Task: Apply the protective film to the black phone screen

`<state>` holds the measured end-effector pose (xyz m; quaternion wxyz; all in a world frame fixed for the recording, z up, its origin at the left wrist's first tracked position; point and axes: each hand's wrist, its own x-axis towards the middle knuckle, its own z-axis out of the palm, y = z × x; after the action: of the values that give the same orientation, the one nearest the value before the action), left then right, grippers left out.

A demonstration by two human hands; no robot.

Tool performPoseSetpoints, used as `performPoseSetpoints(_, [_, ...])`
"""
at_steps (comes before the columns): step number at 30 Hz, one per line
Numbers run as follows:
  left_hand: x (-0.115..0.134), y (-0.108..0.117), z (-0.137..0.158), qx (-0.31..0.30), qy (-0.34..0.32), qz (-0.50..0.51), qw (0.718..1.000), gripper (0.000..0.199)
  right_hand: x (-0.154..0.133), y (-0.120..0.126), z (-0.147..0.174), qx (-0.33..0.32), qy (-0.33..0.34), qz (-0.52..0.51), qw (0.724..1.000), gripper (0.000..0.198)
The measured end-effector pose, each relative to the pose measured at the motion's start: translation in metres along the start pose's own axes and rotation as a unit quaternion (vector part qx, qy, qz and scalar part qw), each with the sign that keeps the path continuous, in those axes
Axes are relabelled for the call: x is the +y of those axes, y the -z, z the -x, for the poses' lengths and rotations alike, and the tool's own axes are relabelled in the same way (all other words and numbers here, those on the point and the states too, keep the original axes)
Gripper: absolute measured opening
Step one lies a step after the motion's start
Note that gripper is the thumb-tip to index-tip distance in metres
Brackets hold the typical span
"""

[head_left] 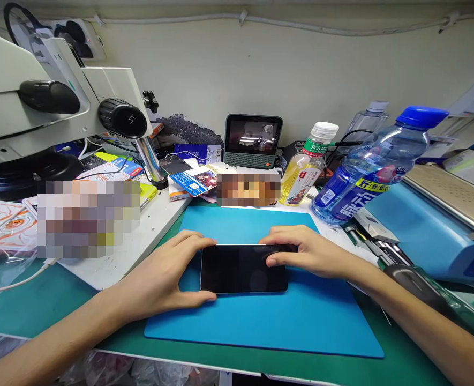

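A smartphone [240, 271] with a dark screen lies sideways, face up, over the blue mat [269, 327]. My left hand [176, 268] grips its left end, the thumb at the near edge and the fingers at the far edge. At the right end, my right hand [301, 249] has its thumb on the screen and its other fingers along the far edge. Those fingers are partly hidden behind the phone and the thumb. Faint reflections show on the glass.
On the left a microscope [116, 115] stands on a white base [112, 268]. Behind the mat are a small display device [253, 140], a bottle of yellow drink [305, 166] and a large blue-capped bottle [373, 166]. A blue machine [425, 230] sits at the right.
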<state>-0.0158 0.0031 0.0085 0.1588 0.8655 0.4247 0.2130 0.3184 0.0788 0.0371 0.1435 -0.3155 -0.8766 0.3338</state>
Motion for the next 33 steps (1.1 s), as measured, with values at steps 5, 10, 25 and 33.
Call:
performPoseSetpoints(5, [0.0, 0.0, 0.0, -0.011, -0.004, -0.003, 1.0, 0.069, 0.001, -0.001, -0.001, 0.004, -0.005, -0.022, 1.0, 0.04])
performPoseSetpoints(10, [0.0, 0.001, 0.0, -0.02, -0.002, 0.0, 1.0, 0.069, -0.001, -0.003, -0.001, 0.01, -0.029, -0.042, 0.999, 0.043])
performPoseSetpoints(25, [-0.001, 0.0, 0.0, -0.028, 0.007, -0.005, 1.0, 0.07, -0.007, -0.008, -0.001, 0.017, -0.105, -0.074, 0.992, 0.047])
performPoseSetpoints(33, [-0.001, 0.0, 0.002, -0.028, 0.004, -0.009, 1.0, 0.07, -0.004, 0.004, 0.001, -0.052, -0.119, -0.15, 0.98, 0.054])
